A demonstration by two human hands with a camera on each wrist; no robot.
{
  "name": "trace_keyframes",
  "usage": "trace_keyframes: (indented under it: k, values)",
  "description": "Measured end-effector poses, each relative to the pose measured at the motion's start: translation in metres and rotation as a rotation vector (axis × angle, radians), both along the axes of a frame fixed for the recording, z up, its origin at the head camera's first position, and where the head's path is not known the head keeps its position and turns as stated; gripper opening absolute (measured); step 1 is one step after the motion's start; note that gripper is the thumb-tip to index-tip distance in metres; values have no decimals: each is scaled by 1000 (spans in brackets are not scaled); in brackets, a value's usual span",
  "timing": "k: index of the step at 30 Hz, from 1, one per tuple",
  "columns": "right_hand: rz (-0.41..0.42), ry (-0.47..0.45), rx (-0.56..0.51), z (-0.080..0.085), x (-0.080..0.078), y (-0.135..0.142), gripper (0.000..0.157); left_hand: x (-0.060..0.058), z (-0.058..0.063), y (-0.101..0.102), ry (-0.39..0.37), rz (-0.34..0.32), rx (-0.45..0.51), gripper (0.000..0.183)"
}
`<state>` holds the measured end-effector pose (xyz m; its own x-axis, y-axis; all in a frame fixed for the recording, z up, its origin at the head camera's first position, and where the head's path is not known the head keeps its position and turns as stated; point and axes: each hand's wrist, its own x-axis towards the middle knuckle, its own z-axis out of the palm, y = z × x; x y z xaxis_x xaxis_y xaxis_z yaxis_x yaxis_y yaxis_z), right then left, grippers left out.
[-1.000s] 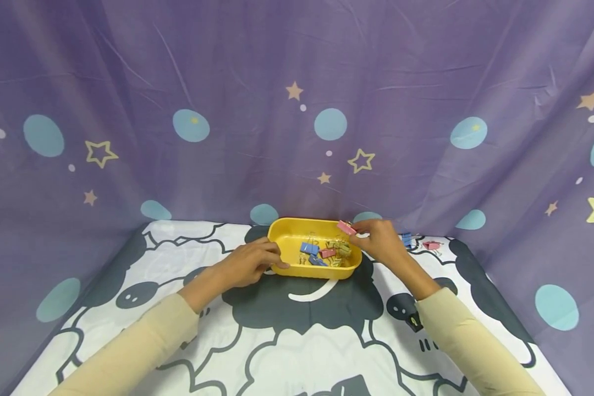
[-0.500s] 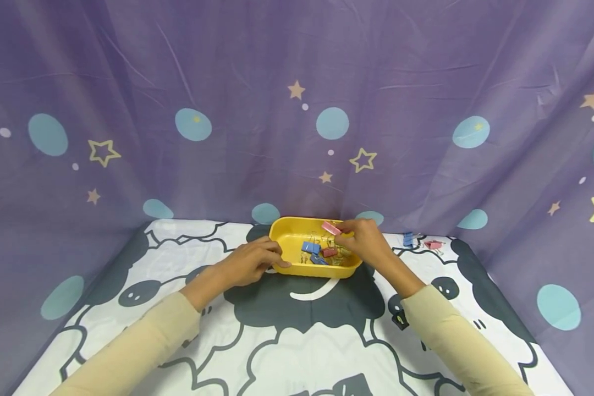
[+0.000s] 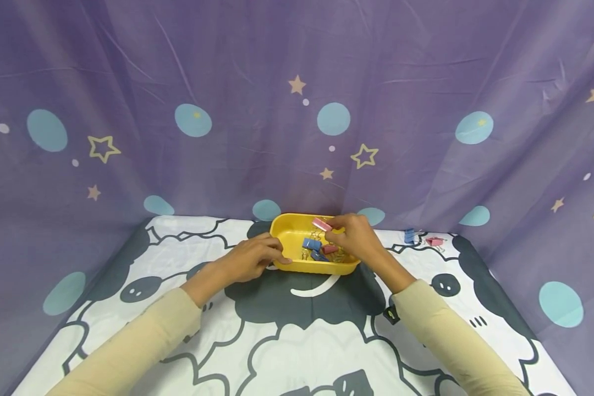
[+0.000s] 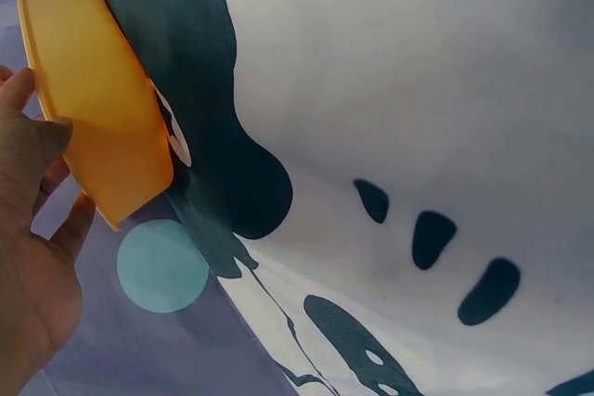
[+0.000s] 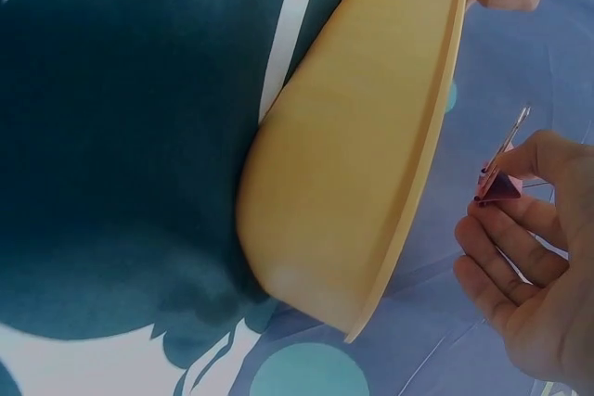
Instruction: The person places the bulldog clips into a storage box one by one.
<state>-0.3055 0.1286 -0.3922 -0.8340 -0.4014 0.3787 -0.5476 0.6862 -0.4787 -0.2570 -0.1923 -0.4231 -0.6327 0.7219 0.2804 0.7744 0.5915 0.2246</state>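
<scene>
Over the back of a yellow plastic tray (image 3: 317, 267), my right hand (image 3: 352, 236) pinches a pink binder clip (image 3: 322, 224) between thumb and fingertips. The right wrist view shows that clip (image 5: 501, 185) by its side, with a metal handle sticking up. At the tray's left end my left hand (image 3: 257, 256) holds the rim, the thumb on one side of it. Inside the tray lie blue binder clips (image 3: 312, 244), a red binder clip (image 3: 330, 249) and several small gold-coloured ones, partly hidden under my right hand.
A blue binder clip (image 3: 410, 236) and a pink binder clip (image 3: 435, 241) lie on the cloth right of the tray. A sheep-patterned cloth (image 3: 322, 352) covers the table. A purple curtain (image 3: 257, 165) hangs close behind the tray.
My right hand has moved left over the tray, carrying the pink binder clip from its right back corner towards the middle of the back rim. My left hand has stayed on the rim.
</scene>
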Motion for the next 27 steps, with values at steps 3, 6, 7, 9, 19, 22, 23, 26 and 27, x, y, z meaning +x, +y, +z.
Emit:
trace_keyframes:
  k: [3,6,7,9,19,22,23,26,27]
  values:
    - [21,7,-5,2,0,-5,28,0,0,0,0,1,0,54]
    - [46,24,-15,1,-1,-10,25,0,0,0,-1,3,2,54]
    - [54,28,-18,1,-1,-11,24,1,1,0,0,4,3,54]
    - [63,33,-19,2,0,-15,22,1,1,0,-3,5,3,53]
    - [49,-59,1,-1,3,-33,22,0,-2,1,-4,4,8,53]
    - [53,-74,13,-2,4,-37,19,0,-2,0,-7,10,12,54]
    - [49,-70,28,-2,4,-39,19,0,-2,0,-10,14,12,54]
    - [35,-89,48,-2,4,-43,19,0,-1,0,-12,19,13,54]
    - [30,-91,57,-2,4,-45,20,0,-1,0,-12,19,12,54]
